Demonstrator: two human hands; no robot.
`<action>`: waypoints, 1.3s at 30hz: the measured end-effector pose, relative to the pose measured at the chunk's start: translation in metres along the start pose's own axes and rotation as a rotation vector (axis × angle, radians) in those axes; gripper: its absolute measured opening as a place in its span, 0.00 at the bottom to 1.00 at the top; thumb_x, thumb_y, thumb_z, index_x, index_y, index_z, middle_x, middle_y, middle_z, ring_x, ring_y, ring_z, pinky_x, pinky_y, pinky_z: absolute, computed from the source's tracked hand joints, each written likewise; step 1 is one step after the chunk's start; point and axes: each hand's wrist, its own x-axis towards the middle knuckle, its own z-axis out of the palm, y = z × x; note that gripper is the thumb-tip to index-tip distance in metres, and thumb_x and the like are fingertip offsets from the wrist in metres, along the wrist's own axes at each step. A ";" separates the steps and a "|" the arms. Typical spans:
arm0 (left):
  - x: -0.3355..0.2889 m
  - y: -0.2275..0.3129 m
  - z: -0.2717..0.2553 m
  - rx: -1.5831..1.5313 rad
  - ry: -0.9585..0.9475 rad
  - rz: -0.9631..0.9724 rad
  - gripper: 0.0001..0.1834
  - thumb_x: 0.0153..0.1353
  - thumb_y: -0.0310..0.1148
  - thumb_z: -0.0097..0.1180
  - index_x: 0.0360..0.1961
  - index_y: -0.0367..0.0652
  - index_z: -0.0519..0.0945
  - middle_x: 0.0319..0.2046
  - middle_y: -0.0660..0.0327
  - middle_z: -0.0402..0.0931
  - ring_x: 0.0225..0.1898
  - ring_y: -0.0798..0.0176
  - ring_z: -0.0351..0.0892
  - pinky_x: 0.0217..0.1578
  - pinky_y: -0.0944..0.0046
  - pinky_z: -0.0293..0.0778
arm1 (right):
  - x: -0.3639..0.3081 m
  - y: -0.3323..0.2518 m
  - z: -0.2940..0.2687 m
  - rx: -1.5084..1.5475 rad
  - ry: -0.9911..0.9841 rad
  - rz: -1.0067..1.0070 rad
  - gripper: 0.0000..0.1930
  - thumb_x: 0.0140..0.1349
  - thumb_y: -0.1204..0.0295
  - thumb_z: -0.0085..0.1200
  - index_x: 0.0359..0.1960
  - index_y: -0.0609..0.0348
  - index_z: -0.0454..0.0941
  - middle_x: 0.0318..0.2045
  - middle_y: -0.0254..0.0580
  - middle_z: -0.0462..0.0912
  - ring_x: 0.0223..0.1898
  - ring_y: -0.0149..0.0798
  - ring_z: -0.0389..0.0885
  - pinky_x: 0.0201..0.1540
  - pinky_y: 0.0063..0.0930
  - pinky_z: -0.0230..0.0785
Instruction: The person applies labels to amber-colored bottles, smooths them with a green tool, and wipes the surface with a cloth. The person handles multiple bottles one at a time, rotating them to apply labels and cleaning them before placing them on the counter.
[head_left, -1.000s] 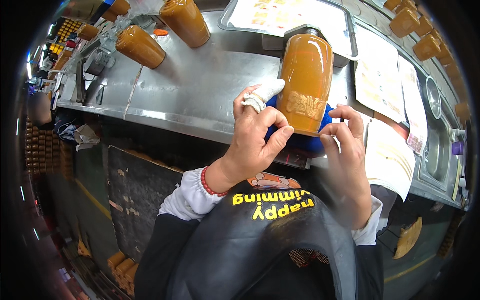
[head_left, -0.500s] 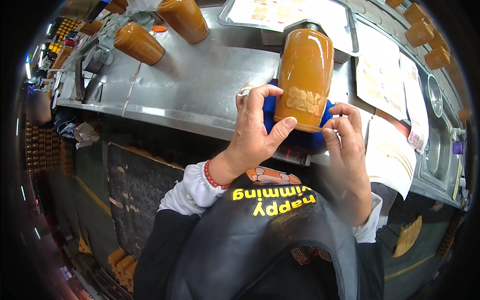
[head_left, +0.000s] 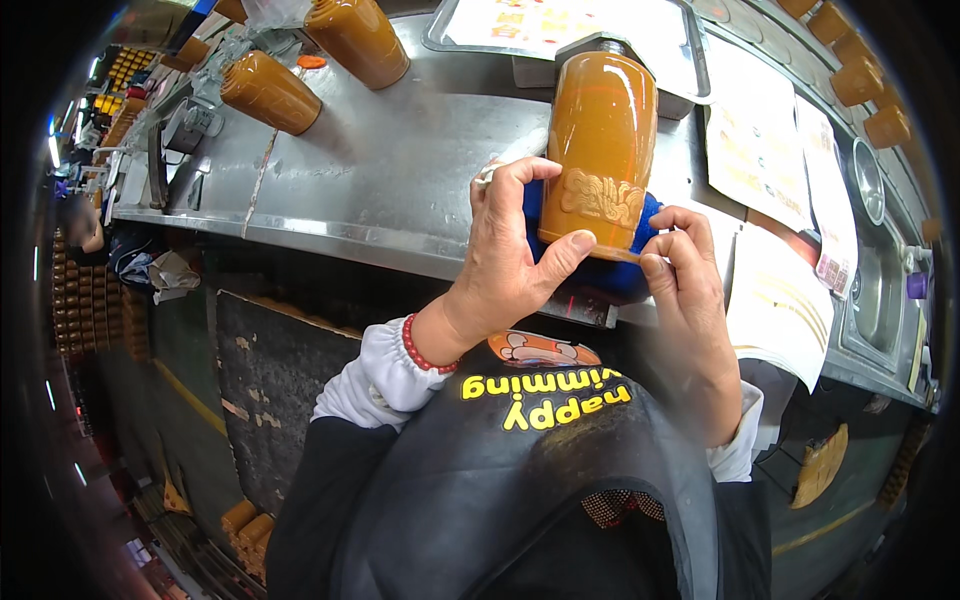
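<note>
A glossy brown glazed bottle [head_left: 602, 130] lies tilted with its base toward me and its neck pointing away. A raised relief band [head_left: 602, 197] runs across it near the base. Under the base end is a blue cloth [head_left: 648, 212]. My left hand [head_left: 518, 245] is at the bottle's left side, forefinger against the wall and thumb on the base edge. At the right corner of the base, my right hand [head_left: 687, 290] pinches the rim between thumb and bent fingers. The bottle's underside is hidden.
Two more brown bottles, one leaning [head_left: 270, 92] and one farther back [head_left: 358, 42], stand on the metal bench [head_left: 400, 170] at left. Behind is a metal tray [head_left: 470, 45] with printed sheets. A white towel [head_left: 775, 300] and a sink [head_left: 878, 310] are to the right.
The whole view has shifted slightly, so the bench and bottles appear a little farther left. Both hands keep nearly the same hold on the bottle.
</note>
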 end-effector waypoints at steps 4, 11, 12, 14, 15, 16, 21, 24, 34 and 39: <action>0.001 -0.002 -0.001 -0.005 -0.003 0.005 0.34 0.61 0.44 0.67 0.60 0.38 0.66 0.55 0.50 0.67 0.57 0.50 0.61 0.62 0.50 0.57 | 0.002 0.000 0.000 0.053 -0.012 0.019 0.09 0.70 0.71 0.56 0.34 0.64 0.73 0.46 0.53 0.73 0.50 0.50 0.73 0.54 0.38 0.67; 0.000 -0.006 0.000 -0.048 -0.004 -0.005 0.33 0.62 0.44 0.66 0.61 0.37 0.66 0.55 0.49 0.66 0.58 0.50 0.62 0.64 0.50 0.57 | 0.007 0.001 0.007 0.041 0.009 0.036 0.14 0.67 0.64 0.62 0.32 0.62 0.73 0.45 0.51 0.72 0.49 0.48 0.72 0.52 0.39 0.68; 0.000 -0.007 0.000 -0.069 -0.008 -0.010 0.34 0.63 0.44 0.65 0.61 0.37 0.65 0.56 0.49 0.66 0.58 0.50 0.62 0.64 0.51 0.56 | 0.008 0.001 0.008 0.038 0.007 0.034 0.14 0.67 0.65 0.62 0.32 0.62 0.73 0.45 0.51 0.72 0.49 0.48 0.72 0.52 0.39 0.68; -0.003 -0.010 0.001 -0.211 0.036 -0.060 0.34 0.64 0.44 0.65 0.62 0.36 0.65 0.57 0.48 0.65 0.59 0.49 0.62 0.65 0.51 0.56 | 0.009 0.001 0.008 0.032 0.001 0.028 0.14 0.66 0.65 0.62 0.32 0.62 0.73 0.45 0.51 0.72 0.49 0.49 0.72 0.52 0.39 0.68; -0.007 -0.013 0.003 -0.332 0.085 -0.106 0.34 0.64 0.44 0.64 0.62 0.36 0.64 0.57 0.47 0.65 0.59 0.49 0.63 0.65 0.51 0.56 | 0.010 0.002 0.009 0.030 -0.001 0.021 0.14 0.66 0.65 0.62 0.32 0.62 0.73 0.45 0.51 0.72 0.49 0.49 0.72 0.52 0.39 0.68; -0.011 -0.015 0.005 -0.453 0.133 -0.151 0.34 0.65 0.44 0.64 0.62 0.35 0.64 0.58 0.47 0.65 0.59 0.49 0.63 0.66 0.51 0.56 | 0.010 0.004 0.009 0.027 -0.003 0.015 0.13 0.66 0.66 0.62 0.32 0.62 0.73 0.45 0.51 0.72 0.49 0.49 0.72 0.53 0.39 0.67; -0.012 -0.009 0.009 -0.118 0.065 -0.031 0.36 0.65 0.44 0.63 0.64 0.34 0.62 0.59 0.48 0.64 0.61 0.52 0.61 0.64 0.53 0.58 | 0.010 0.005 0.010 0.052 0.000 0.028 0.13 0.66 0.66 0.62 0.32 0.61 0.73 0.45 0.51 0.72 0.50 0.49 0.72 0.54 0.39 0.67; -0.015 -0.012 0.009 -0.194 0.073 -0.077 0.35 0.66 0.41 0.63 0.65 0.33 0.62 0.60 0.48 0.64 0.61 0.51 0.63 0.65 0.51 0.58 | 0.011 0.003 0.010 0.050 -0.009 0.032 0.13 0.66 0.65 0.62 0.32 0.61 0.73 0.45 0.51 0.72 0.51 0.49 0.72 0.54 0.39 0.67; -0.037 -0.009 -0.002 0.440 0.138 0.574 0.19 0.53 0.34 0.71 0.47 0.61 0.86 0.44 0.72 0.81 0.51 0.64 0.73 0.70 0.47 0.55 | 0.010 0.011 0.010 0.059 -0.049 0.025 0.14 0.66 0.64 0.62 0.33 0.62 0.73 0.46 0.53 0.72 0.51 0.51 0.71 0.56 0.40 0.65; -0.038 -0.012 -0.010 0.412 0.121 0.523 0.18 0.52 0.34 0.70 0.46 0.60 0.87 0.42 0.74 0.83 0.49 0.66 0.73 0.71 0.47 0.54 | 0.010 0.017 -0.001 0.128 -0.126 0.040 0.17 0.70 0.58 0.57 0.34 0.60 0.73 0.50 0.46 0.68 0.53 0.42 0.68 0.57 0.31 0.62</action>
